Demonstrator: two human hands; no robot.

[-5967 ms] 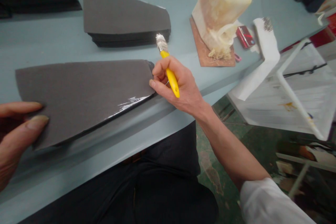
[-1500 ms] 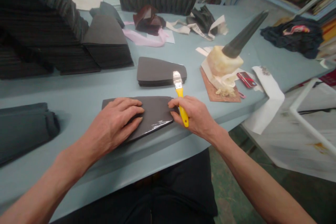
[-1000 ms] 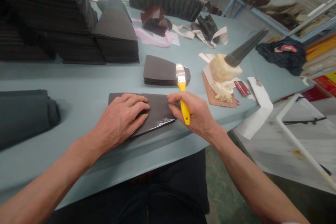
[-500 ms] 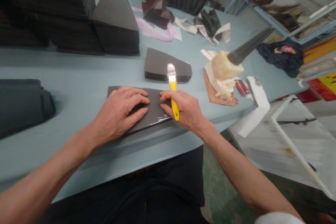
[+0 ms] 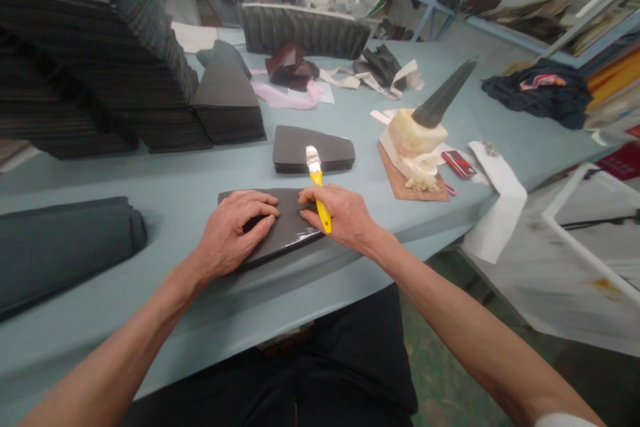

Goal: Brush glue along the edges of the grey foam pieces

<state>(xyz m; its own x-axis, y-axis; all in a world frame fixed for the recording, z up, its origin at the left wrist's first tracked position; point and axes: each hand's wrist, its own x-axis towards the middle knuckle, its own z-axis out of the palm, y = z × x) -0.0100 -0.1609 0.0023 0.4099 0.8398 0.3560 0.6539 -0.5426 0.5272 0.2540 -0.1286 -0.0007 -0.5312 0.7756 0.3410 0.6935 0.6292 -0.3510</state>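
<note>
Panel (image 5: 288,213) under the hands (image 5: 234,228): smooth, matt, with a glossy white streak (image 5: 306,238). Brush (image 5: 317,177) in the right hand (image 5: 345,215): glossy plastic handle, metal ferrule (image 5: 315,165). Jug (image 5: 411,133) beyond it: dull, crusted plastic. Worktop (image 5: 190,173): smooth, faintly glossy.

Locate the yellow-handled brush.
In the head view, the yellow-handled brush is near the middle, in the right hand, its bristles pointing toward the small grey stack.

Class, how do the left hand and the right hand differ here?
The left hand shows no tool; the right hand grips the brush. The left hand spreads over the left part of the grey piece; the right hand is at its right end. Both are bare.
</note>
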